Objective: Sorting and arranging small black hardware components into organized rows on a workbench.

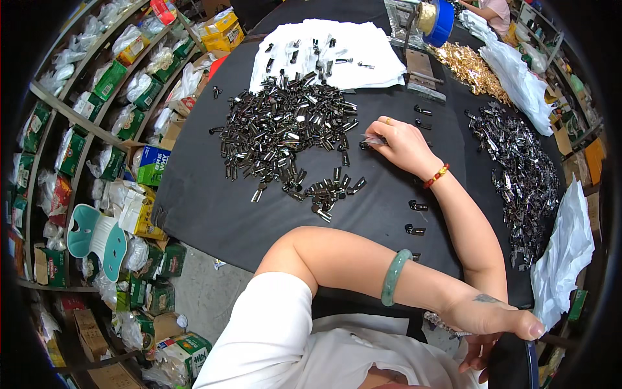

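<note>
My right hand point(403, 148), red bracelet at the wrist, reaches over the black-covered table point(214, 207). Its thumb and fingers pinch together at a small dark zipper pull point(364, 145), partly hidden by the fingertips. Just left of it spreads a heap of shiny dark zipper pulls point(285, 123). My left arm, with a green bangle, crosses in front of my body to the lower right. There my left hand point(495, 324) is closed on a dark, flat, phone-like object point(512, 363) with a blue edge, cut off by the picture's lower rim.
White sheets point(382, 48) with scattered pulls lie at the far side. A metal block point(424, 78) and blue spool point(440, 23) stand behind my right hand. Gold pieces point(476, 71) and another dark heap point(518, 175) lie right. Shelves of boxes point(110, 81) flank the left.
</note>
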